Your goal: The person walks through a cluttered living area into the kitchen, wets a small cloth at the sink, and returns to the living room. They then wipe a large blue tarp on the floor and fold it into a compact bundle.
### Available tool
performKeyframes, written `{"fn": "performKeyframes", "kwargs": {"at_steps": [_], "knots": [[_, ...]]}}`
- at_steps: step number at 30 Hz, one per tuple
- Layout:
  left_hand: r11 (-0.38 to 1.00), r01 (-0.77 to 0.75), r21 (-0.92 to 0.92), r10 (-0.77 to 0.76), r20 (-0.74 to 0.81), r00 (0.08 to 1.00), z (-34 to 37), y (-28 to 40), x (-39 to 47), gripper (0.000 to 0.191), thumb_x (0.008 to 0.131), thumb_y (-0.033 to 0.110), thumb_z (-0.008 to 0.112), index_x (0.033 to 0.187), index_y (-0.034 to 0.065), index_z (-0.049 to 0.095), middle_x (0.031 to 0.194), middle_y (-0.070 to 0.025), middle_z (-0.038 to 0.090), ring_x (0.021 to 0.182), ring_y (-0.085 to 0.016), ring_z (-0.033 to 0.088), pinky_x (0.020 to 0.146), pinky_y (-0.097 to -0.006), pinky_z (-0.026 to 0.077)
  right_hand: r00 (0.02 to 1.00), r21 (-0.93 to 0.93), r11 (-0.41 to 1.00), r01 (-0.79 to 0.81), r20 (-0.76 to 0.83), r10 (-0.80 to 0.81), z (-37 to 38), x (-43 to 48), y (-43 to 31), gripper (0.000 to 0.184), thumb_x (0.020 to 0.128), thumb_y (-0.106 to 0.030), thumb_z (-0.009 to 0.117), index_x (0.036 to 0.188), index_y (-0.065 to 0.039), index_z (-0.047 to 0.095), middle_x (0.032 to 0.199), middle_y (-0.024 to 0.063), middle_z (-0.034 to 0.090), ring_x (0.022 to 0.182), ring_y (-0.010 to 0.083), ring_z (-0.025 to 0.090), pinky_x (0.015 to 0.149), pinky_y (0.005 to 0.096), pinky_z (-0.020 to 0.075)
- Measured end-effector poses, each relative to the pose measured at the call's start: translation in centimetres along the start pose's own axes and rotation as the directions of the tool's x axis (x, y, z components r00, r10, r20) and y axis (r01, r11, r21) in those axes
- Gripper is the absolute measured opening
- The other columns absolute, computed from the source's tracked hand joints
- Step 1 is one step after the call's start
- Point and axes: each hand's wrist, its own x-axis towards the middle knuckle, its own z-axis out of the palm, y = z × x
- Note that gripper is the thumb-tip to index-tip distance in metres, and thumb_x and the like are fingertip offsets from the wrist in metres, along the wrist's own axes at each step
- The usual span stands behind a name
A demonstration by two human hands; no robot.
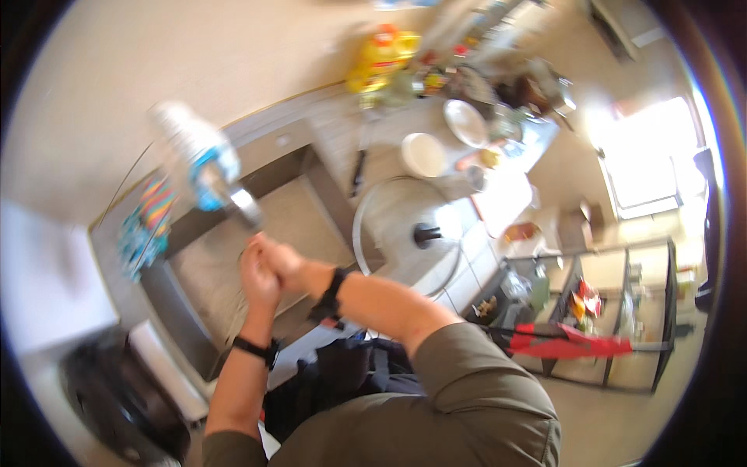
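Note:
My left hand and my right hand are together over a rectangular sink, below the metal end of a faucet. The hands touch each other, and no separate object shows between them. Motion blur hides the exact finger positions and whether water is running. Around the faucet's upper part is a white and blue wrapping. A multicoloured cloth lies at the sink's left rim. Right of the sink is a round glass lid with a black knob.
Two pale dishes, a long dark-handled utensil and a yellow bottle are on the counter beyond the lid. A black-framed shelf rack holds several packages at the right. A dark rounded object stands at the lower left.

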Motion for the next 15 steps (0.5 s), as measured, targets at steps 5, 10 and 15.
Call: {"fn": "performKeyframes", "kwargs": {"at_steps": [5, 10, 15], "knots": [[0.924, -0.025, 0.382, -0.004, 0.074, 0.997, 0.1, -1.0, 0.4, 0.051, 0.101, 0.039, 0.03, 0.127, -0.0002, 0.05, 0.128, -0.021, 0.05, 0.123, -0.035, 0.044, 0.104, -0.0414, 0.032, 0.973, 0.024, 0.974, 0.224, -0.07, -0.222, 1.5, -0.1, 1.3, 0.056, 0.097, -0.049, 0.042, 0.125, -0.002, 0.052, 0.129, 0.0122, 0.053, 0.115, 0.0199, 0.051, 0.097, 0.0333, 0.0412], [0.909, 0.347, -0.232, -0.337, 0.082, 0.938, 0.9, -4.6, -0.1, 0.056, 0.097, 0.044, 0.039, 0.139, 0.0077, 0.039, 0.137, -0.0191, 0.044, 0.124, -0.034, 0.045, 0.104, -0.0398, 0.033, 0.948, -0.205, 0.932, 0.298, -0.052, -0.314, 1.3, -0.2, 0.9, 0.046, 0.097, -0.038, 0.043, 0.125, -0.004, 0.054, 0.119, 0.0133, 0.059, 0.108, 0.0204, 0.054, 0.094, 0.034, 0.0415], [0.734, 0.506, -0.453, -0.49, 0.163, 0.856, -0.4, -2.3, -1.2, 0.055, 0.101, 0.044, 0.031, 0.142, 0.0076, 0.033, 0.141, -0.0137, 0.039, 0.127, -0.028, 0.041, 0.105, -0.0364, 0.032, 0.953, -0.354, 0.889, 0.291, 0.026, -0.302, 1.2, -0.3, 1.2, 0.036, 0.095, -0.025, 0.04, 0.119, -0.005, 0.058, 0.108, 0.0115, 0.063, 0.1, 0.0198, 0.057, 0.088, 0.0336, 0.0441]]}}
